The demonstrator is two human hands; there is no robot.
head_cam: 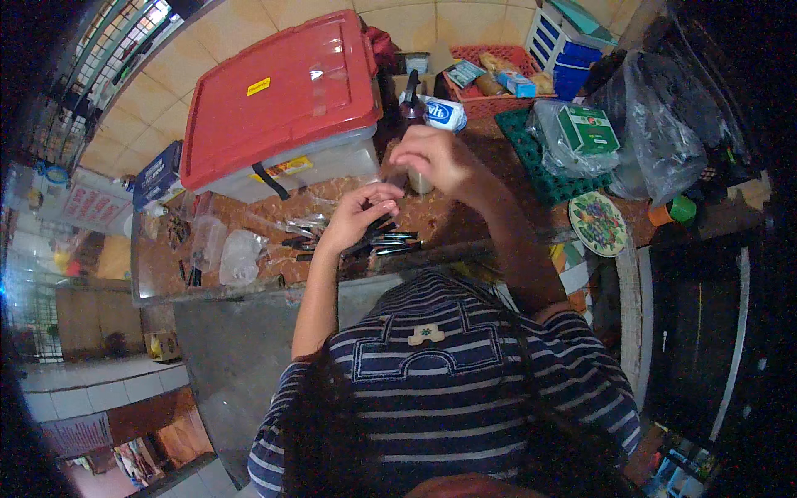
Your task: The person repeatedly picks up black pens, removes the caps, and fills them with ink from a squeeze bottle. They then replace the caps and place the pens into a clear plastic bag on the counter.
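Note:
My left hand (363, 215) is above a pile of dark, slender utensils (395, 241) with shiny parts, near the counter's front edge. Its fingers are curled near a small dark item, and whether they grip it cannot be told. To the upper right, my right hand (429, 155) is raised with bent fingers over a small pale container (420, 182); what its fingertips hold is blurred. A dark pump bottle (412, 107) stands just behind that hand. Clear plastic bags (241, 255) lie left of the utensils on the brown counter (448, 215).
A large clear bin with a red lid (286, 93) stands at the back left. Behind on the right are a red basket (479, 107), a green mat (529, 149) carrying a green box (588, 129), and bulky plastic bags (660, 131). A fruit-patterned plate (598, 224) is at the right.

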